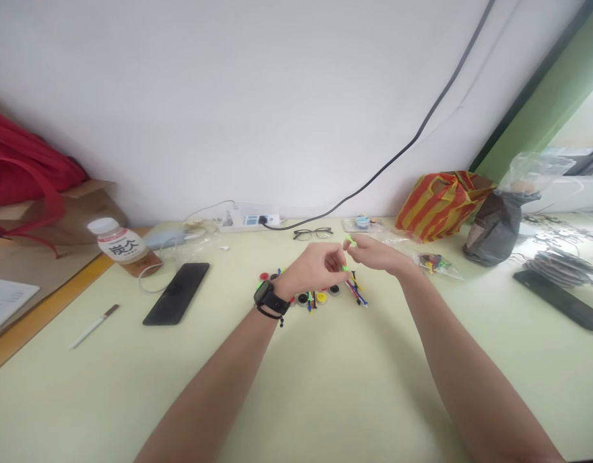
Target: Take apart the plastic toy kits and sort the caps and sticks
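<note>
My left hand (318,267), with a black watch (270,296) on its wrist, is closed in a pinch on a small bright green plastic piece (345,269). Close by on the right, my right hand (376,252) pinches another small green plastic piece (351,242). The two hands are slightly apart, above the table. Beneath them lie small round pieces, among them a yellow one (321,298), a black one (303,299) and a red one (264,276). Several thin coloured plastic sticks (358,292) lie right of these. My left hand hides part of the pile.
Eyeglasses (313,234) and a power strip (253,222) lie by the wall. On the left are a phone (177,294), a pen (94,326) and a bottle (125,247). To the right are a bag of small parts (436,265), a striped bag (444,202) and a dark bag (494,228).
</note>
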### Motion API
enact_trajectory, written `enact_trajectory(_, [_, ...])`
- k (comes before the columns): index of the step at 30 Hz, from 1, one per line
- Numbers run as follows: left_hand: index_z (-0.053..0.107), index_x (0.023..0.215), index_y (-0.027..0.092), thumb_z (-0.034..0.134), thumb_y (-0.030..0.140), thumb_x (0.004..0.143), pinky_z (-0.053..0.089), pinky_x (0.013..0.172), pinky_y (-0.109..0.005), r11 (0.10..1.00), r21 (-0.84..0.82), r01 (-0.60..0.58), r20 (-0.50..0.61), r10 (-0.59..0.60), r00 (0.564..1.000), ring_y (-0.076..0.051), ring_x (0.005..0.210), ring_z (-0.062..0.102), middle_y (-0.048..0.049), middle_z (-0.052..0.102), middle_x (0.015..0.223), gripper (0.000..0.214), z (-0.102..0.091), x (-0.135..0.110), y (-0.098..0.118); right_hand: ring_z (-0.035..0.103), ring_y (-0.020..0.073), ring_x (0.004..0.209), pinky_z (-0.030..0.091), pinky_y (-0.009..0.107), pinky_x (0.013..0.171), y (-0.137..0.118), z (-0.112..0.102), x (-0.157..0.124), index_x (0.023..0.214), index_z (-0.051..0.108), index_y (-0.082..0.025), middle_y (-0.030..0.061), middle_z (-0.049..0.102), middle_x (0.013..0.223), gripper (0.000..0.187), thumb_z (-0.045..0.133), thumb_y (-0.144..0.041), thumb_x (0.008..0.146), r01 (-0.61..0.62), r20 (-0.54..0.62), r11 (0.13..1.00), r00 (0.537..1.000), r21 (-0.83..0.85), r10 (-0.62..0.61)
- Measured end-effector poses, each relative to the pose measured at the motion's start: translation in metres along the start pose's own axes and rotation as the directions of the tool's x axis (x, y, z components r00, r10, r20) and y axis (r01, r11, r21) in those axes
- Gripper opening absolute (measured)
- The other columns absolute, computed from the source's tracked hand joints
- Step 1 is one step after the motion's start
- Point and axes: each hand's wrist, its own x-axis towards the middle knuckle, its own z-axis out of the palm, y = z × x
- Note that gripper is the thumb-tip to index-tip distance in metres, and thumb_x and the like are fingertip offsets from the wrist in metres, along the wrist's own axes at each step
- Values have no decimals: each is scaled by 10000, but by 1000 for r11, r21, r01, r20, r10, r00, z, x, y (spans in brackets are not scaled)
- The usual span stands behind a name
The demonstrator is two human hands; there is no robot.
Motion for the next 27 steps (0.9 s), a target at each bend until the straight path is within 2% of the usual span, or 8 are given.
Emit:
enact_trajectory(3, [697,820,169,765,226,755,515,649,-258,999,49,14,189,-23,982,-160,729,674,-31,735,822,110,7,-2,2,627,208,946,450,266,705,14,-1,4,980,609,-205,73,680,1103,148,630,-272,849,-109,61,982,991,-154,120])
enact_trajectory(6, [788,867,193,811,223,715,490,636,-266,984,176,0,380,-68,922,-178,750,672,-28,762,845,157,17,-2,-1,670,217,765,460,290,630,25,1,6,960,631,-187,87,717,937,170,687,-246,811,-178,136,961,968,-213,210])
enact_trajectory(9, [815,817,206,846,190,655,492,679,-283,954,296,-34,481,-118,869,-221,863,690,-38,778,904,166,23,-2,-7,670,206,616,482,298,575,31,4,7,978,629,-178,63,710,758,179,681,-271,834,-217,201,947,943,-236,266])
enact_trajectory(12, [808,800,204,847,185,632,506,740,-286,934,352,-54,488,-134,862,-242,953,692,-43,773,954,174,22,-2,-11,697,198,626,510,283,579,30,8,10,982,617,-180,60,725,758,202,694,-308,846,-224,232,947,933,-228,277])
enact_trajectory(16, [770,776,183,790,157,652,499,692,-277,911,410,-46,483,-174,858,-197,794,682,-27,753,880,129,12,-3,-11,719,198,650,510,267,574,25,12,13,1027,598,-190,48,735,769,330,753,-383,808,-211,251,954,932,-215,262])
enact_trajectory(21, [779,898,211,865,349,644,499,711,-309,912,409,-8,384,-165,909,-224,831,671,-34,726,935,302,10,-2,-13,726,213,658,479,267,570,19,18,15,1066,591,-198,32,731,748,457,826,-377,717,-170,271,965,937,-199,221])
enact_trajectory(27, [780,954,241,833,309,667,493,723,-322,903,430,-5,291,-133,948,-261,932,644,-52,685,1023,300,9,-1,-19,745,230,703,504,280,593,14,21,12,1089,561,-203,45,749,801,433,778,-250,717,-133,322,981,931,-140,172])
